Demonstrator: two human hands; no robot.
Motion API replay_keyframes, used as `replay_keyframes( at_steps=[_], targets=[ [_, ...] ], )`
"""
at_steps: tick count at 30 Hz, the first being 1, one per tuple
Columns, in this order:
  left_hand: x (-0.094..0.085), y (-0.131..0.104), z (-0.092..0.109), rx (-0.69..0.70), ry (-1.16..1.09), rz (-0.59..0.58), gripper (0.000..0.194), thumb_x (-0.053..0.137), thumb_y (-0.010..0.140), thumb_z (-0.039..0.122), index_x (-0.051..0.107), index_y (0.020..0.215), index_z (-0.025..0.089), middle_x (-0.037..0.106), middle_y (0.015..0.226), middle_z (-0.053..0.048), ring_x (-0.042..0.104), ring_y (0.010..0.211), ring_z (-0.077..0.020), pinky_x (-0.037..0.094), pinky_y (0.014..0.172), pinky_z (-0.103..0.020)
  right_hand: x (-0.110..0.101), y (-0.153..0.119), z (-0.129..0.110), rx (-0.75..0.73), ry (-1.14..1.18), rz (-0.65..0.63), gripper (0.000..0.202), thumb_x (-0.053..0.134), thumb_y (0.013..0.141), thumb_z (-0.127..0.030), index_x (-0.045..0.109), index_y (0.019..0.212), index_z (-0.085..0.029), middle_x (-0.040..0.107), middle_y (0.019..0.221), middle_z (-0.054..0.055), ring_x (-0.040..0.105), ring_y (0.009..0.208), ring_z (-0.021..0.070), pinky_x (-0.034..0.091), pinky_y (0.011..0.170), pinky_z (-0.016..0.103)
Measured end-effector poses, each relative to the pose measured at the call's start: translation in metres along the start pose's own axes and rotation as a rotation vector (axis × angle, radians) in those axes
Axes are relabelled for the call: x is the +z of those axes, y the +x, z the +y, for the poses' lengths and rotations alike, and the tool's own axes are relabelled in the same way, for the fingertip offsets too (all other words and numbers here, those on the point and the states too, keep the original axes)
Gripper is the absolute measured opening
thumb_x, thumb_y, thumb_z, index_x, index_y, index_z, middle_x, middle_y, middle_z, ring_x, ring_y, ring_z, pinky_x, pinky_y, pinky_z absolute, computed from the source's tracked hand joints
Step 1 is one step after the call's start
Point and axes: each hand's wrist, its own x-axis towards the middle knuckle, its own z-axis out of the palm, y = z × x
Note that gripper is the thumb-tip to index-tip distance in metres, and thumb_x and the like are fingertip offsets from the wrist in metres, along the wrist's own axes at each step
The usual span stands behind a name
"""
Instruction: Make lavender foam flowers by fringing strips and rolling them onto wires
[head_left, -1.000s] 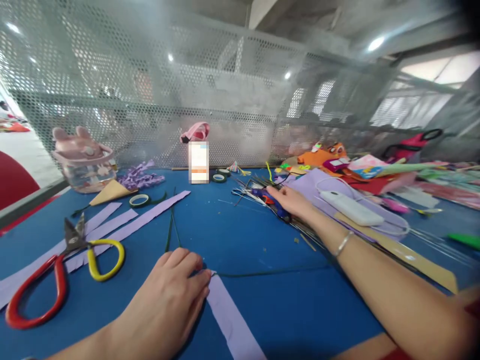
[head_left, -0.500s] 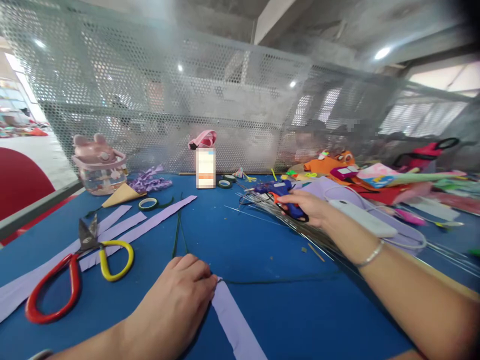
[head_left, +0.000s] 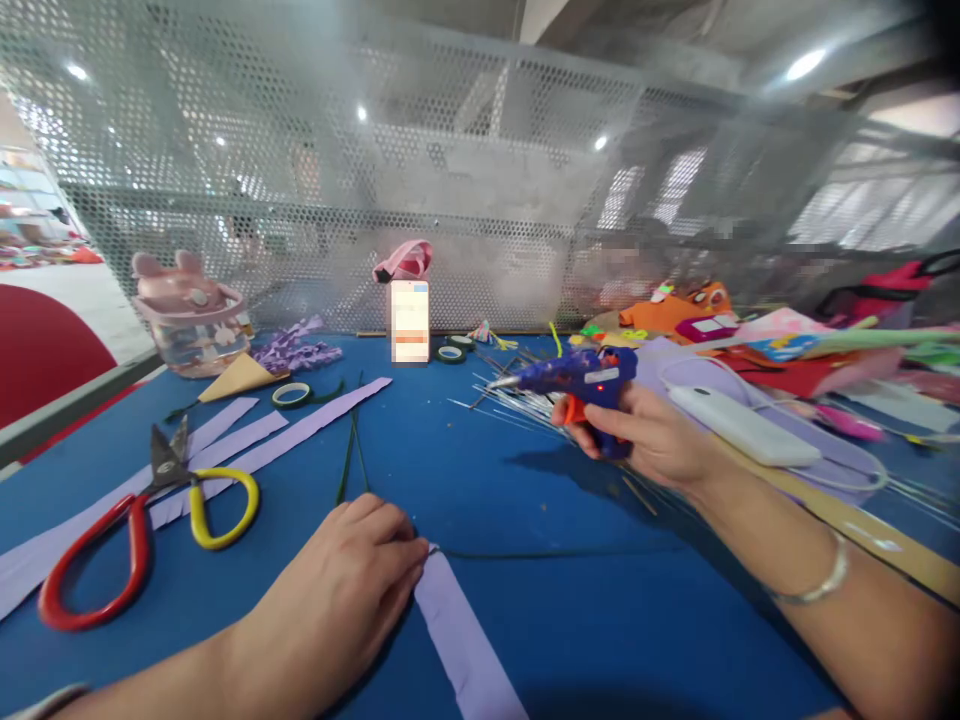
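Note:
My right hand is wrapped round a blue hot glue gun with an orange trigger, held above the blue table. Its metal nozzle points left, and a small red light shows on its body. My left hand lies low at the front middle, fingers pressed together at the top end of a purple paper strip. A thin dark green wire runs right from those fingertips. Two green stems stick out beyond the left hand. What exactly its fingers pinch is partly hidden.
Scissors with red and yellow handles lie left on purple strips. Tape rolls, a lit phone and a pink-lidded jar stand farther back. A wire bundle, white power bank and craft materials lie right.
My right hand has lifted the glue gun off the wire bundle and brought it up and nearer to me. My left hand keeps its place at the strip. The view has shifted slightly.

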Motion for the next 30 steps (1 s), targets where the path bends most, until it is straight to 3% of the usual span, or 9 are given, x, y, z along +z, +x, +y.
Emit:
replay_keyframes(
  at_steps=[2,4,7,10,18,30],
  targets=[
    [0.0,-0.001,-0.001,-0.03,-0.015,-0.034,0.03,0.041,0.093,0.021,0.07,0.095,0.022,0.064,0.084,-0.006,0.055,0.077,-0.017,0.047,0.07,-0.03,0.007,-0.011,-0.011,0.064,0.155,-0.28,0.029,0.063,0.08,-0.043,0.063,0.086,-0.015,0.067,0.086,0.008,0.055,0.055,0.0114,0.045,0.048,0.024],
    [0.0,-0.001,-0.003,-0.039,-0.036,-0.063,0.03,0.042,0.092,0.023,0.071,0.098,0.022,0.064,0.087,-0.006,0.055,0.08,-0.0176,0.048,0.073,-0.032,0.011,-0.019,-0.015,0.091,0.139,-0.494,0.025,0.067,0.078,-0.041,0.066,0.086,-0.017,0.069,0.089,0.008,0.057,0.057,0.0109,0.047,0.049,0.023],
    [-0.001,-0.001,-0.005,-0.052,-0.065,-0.066,0.029,0.044,0.092,0.025,0.072,0.099,0.02,0.066,0.091,-0.007,0.056,0.083,-0.0186,0.048,0.076,-0.034,0.017,-0.024,-0.011,0.107,0.038,-0.628,0.025,0.065,0.08,-0.044,0.069,0.089,-0.021,0.07,0.08,0.006,0.058,0.058,0.0117,0.047,0.047,0.021],
    [-0.001,-0.001,-0.007,-0.07,-0.087,-0.044,0.027,0.046,0.091,0.025,0.072,0.1,0.02,0.067,0.092,-0.007,0.057,0.083,-0.0181,0.048,0.075,-0.033,0.026,-0.024,-0.005,0.094,-0.058,-0.626,0.03,0.058,0.084,-0.05,0.068,0.087,-0.022,0.07,0.077,0.005,0.06,0.061,0.0128,0.048,0.047,0.02],
    [0.0,-0.003,-0.008,-0.07,-0.087,0.001,0.021,0.053,0.088,0.025,0.073,0.094,0.023,0.068,0.09,-0.004,0.058,0.081,-0.017,0.048,0.074,-0.032,0.049,-0.028,-0.006,-0.129,-0.266,-0.585,0.025,0.052,0.089,-0.044,0.066,0.085,-0.024,0.067,0.073,-0.002,0.061,0.064,0.0117,0.048,0.057,0.021],
    [0.0,-0.003,-0.007,-0.027,-0.078,0.018,0.022,0.051,0.088,0.023,0.073,0.09,0.019,0.067,0.088,-0.007,0.058,0.082,-0.0176,0.05,0.075,-0.033,0.048,-0.034,-0.011,-0.277,-0.446,-0.507,0.026,0.051,0.087,-0.045,0.069,0.088,-0.026,0.069,0.08,-0.001,0.063,0.069,0.0175,0.048,0.062,0.026]
  ],
)
